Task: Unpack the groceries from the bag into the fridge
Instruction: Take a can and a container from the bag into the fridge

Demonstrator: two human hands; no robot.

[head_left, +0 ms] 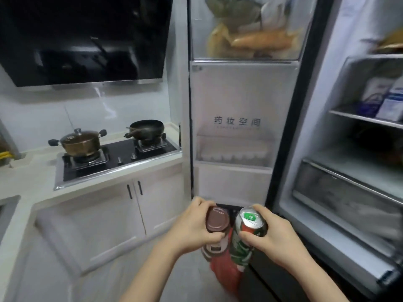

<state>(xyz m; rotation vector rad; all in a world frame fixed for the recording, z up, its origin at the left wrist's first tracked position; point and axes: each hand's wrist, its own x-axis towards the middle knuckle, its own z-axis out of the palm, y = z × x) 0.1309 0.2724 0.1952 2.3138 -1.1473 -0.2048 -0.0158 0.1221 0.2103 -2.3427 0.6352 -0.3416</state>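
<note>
My left hand (192,227) grips a bottle with a brown cap (217,219) near its top. My right hand (268,236) grips a green and red drink can (246,232) with a silver top and green tab, right beside the bottle. Both are held upright in front of the open fridge, low in the view. Below them on the floor lies a red bag (226,273), partly hidden by the bottle and can. The open fridge door (235,94) faces me with its shelves, and the fridge interior (359,149) is on the right.
The top door bin (246,35) holds bagged food. An egg tray (233,155) sits in the middle door shelf. Cartons (383,99) stand on an inner shelf, above a drawer (346,192). On the left are a gas hob with a pot (78,141) and wok (146,128), and white cabinets (135,205).
</note>
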